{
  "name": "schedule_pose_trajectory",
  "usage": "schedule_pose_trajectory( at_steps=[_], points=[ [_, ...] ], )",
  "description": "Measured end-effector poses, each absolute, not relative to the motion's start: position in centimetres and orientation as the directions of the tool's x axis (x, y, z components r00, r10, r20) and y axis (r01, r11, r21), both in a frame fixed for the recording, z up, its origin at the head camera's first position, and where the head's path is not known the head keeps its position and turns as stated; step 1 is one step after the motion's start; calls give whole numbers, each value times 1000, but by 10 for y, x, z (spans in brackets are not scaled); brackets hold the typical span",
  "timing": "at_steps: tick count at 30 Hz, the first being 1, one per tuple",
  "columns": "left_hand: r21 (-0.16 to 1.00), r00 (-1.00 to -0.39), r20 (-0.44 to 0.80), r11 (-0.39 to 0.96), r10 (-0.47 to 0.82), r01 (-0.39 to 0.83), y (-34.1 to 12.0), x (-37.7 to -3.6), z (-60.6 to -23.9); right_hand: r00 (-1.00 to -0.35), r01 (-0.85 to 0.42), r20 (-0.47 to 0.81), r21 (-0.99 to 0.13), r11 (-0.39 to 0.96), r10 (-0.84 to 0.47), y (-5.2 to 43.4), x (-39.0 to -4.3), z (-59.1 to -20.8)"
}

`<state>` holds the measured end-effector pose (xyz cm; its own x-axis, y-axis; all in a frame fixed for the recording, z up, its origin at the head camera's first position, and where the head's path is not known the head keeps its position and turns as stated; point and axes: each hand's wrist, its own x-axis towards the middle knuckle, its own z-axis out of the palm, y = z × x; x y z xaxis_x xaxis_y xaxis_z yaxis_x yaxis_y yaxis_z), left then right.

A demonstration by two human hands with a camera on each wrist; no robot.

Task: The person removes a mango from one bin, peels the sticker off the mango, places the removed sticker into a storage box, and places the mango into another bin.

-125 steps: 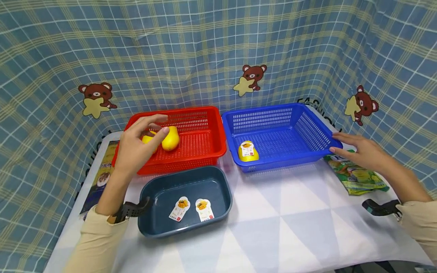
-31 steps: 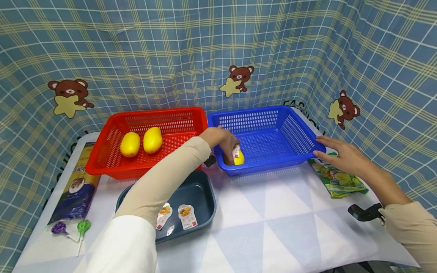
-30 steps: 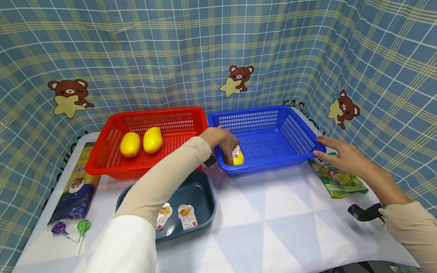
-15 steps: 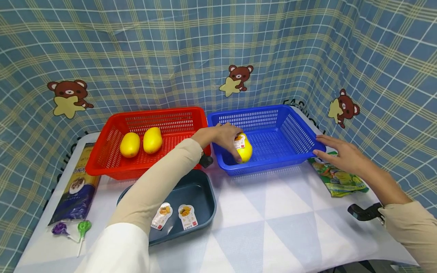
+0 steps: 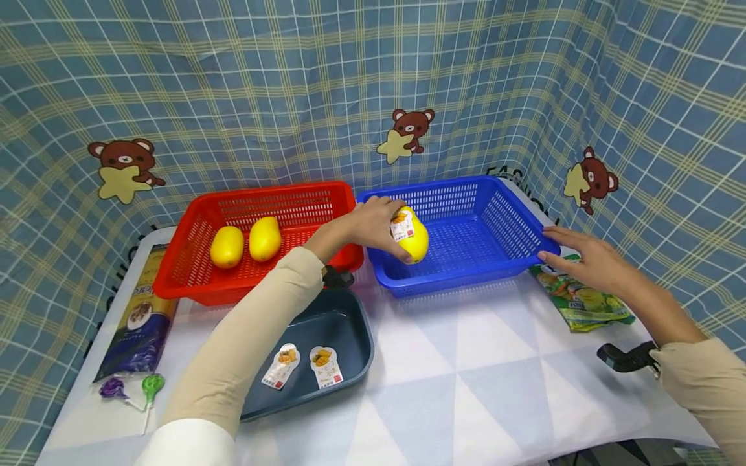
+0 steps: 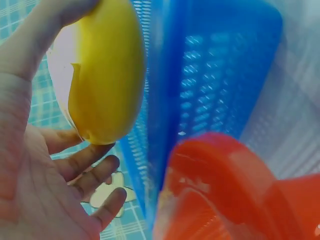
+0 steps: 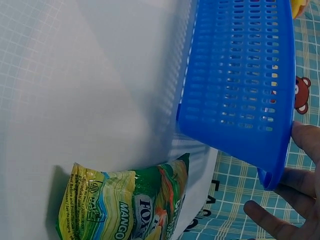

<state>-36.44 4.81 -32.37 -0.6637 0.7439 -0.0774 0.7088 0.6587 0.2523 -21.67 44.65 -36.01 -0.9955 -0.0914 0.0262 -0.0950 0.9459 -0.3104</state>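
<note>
A yellow mango (image 5: 417,246) with a white label (image 5: 403,228) is held in my left hand (image 5: 373,225), above the left end of the blue basket (image 5: 466,243). In the left wrist view, the label's edge stands off the mango (image 6: 112,75), and the lower fingers (image 6: 97,175) lie spread below it. My right hand (image 5: 591,259) touches the right end of the blue basket with its fingers fairly straight. The right wrist view shows the thumb (image 7: 306,140) against the basket's rim. Two unlabelled mangoes lie in the red basket (image 5: 315,236).
A dark teal tray (image 5: 355,323) with two mango labels (image 5: 326,367) stands in front of the red basket. Purple and green lollipops (image 5: 153,387) and a long packet (image 5: 138,317) lie at left. Green candy packets (image 5: 583,301) lie under the right hand. A checked curtain (image 5: 262,84) hangs behind.
My left hand has gone from above the red basket to the blue one, taken hold of the labelled mango and lifted it. The right hand stays at the blue basket's end.
</note>
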Motion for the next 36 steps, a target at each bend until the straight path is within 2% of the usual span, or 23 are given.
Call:
schedule_pose_trajectory(
  at_steps=[12, 29, 36],
  points=[
    [335, -620, 63, 569, 782, 751, 40, -326, -310, -995, -96, 18, -324, 941, -95, 446, -214, -360],
    [281, -576, 225, 514, 786, 810, 28, -258, -313, -994, -105, 25, -332, 937, -102, 446, -219, -357],
    [269, -564, 201, 508, 801, 818, 27, -228, -329, -995, -93, 7, -337, 937, -97, 449, -215, -362]
  ],
)
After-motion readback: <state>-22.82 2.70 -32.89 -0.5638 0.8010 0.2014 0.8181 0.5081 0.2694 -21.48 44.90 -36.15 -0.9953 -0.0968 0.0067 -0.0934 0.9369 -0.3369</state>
